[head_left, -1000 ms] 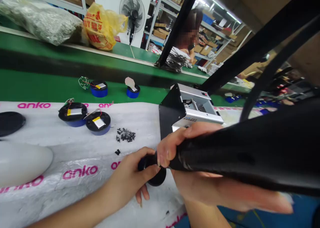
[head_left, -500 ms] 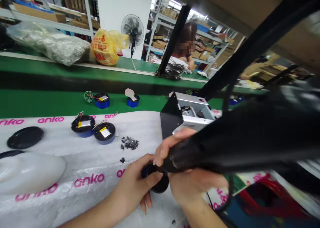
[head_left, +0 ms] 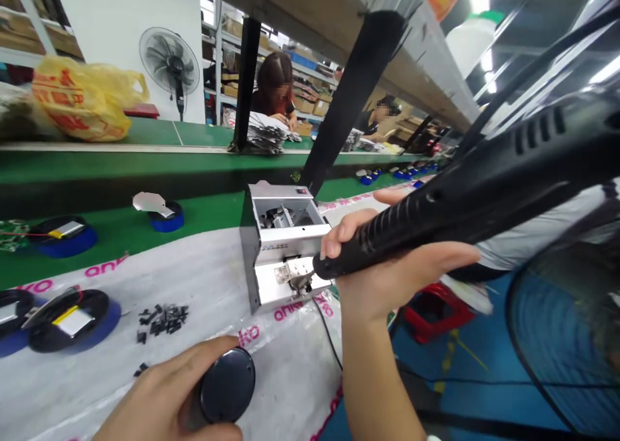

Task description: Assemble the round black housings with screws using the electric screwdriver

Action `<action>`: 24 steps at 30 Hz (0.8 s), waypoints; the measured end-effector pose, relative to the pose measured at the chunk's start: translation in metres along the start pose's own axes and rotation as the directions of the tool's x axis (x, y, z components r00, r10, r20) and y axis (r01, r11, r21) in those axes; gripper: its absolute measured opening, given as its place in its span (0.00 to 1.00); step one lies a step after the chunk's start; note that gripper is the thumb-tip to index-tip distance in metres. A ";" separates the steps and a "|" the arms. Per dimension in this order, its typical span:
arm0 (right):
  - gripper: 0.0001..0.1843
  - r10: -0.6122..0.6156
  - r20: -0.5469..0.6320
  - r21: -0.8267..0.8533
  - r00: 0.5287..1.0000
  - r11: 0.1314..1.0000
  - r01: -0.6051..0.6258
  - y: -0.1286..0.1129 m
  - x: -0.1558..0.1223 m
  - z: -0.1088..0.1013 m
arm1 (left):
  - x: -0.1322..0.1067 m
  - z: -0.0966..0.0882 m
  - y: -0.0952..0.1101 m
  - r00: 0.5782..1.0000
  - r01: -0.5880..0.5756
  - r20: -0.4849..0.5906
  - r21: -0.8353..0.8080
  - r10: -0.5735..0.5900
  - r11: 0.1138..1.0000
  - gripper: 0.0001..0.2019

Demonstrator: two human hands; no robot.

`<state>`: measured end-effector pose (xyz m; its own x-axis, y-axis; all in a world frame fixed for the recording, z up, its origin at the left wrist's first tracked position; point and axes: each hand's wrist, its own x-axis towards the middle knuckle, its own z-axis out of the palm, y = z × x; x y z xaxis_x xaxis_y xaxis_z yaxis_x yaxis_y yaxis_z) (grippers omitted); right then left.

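Screwdriver (head_left: 416,215) gripped in my right hand (head_left: 382,279), nose by the machine (head_left: 264,210)
Left of the machine — my left hand (head_left: 165,389) holds a black cap (head_left: 228,384) near black clips (head_left: 167,319).

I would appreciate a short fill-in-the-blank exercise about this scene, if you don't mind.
1. The person's ____ hand holds an electric screwdriver.
2. The cylindrical part in the left hand is coloured ____.
3. The plastic bag with red print is coloured ____.

Missing words: right; black; yellow.
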<state>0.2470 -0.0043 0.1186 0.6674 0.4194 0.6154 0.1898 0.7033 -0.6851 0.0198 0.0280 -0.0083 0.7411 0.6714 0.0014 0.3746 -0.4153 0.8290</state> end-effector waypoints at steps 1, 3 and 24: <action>0.30 0.008 0.014 0.008 1.000 1.000 -0.008 0.002 -0.001 0.001 | 0.001 -0.001 -0.003 0.997 -0.080 -0.011 0.052 0.080 0.995 0.30; 0.30 0.038 0.051 0.006 0.998 0.999 -0.039 0.007 -0.004 0.001 | 0.001 -0.002 -0.009 0.983 -0.182 -0.004 0.111 0.183 0.977 0.31; 0.13 0.512 0.374 -0.135 0.773 0.855 -0.501 -0.012 -0.066 0.019 | 0.007 -0.014 0.010 0.973 -0.104 0.195 -0.100 0.122 0.990 0.33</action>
<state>0.1870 -0.0297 0.0937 0.3439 0.8992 0.2705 -0.0750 0.3134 -0.9466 0.0210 0.0372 0.0073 0.8755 0.4832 -0.0068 0.2380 -0.4190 0.8762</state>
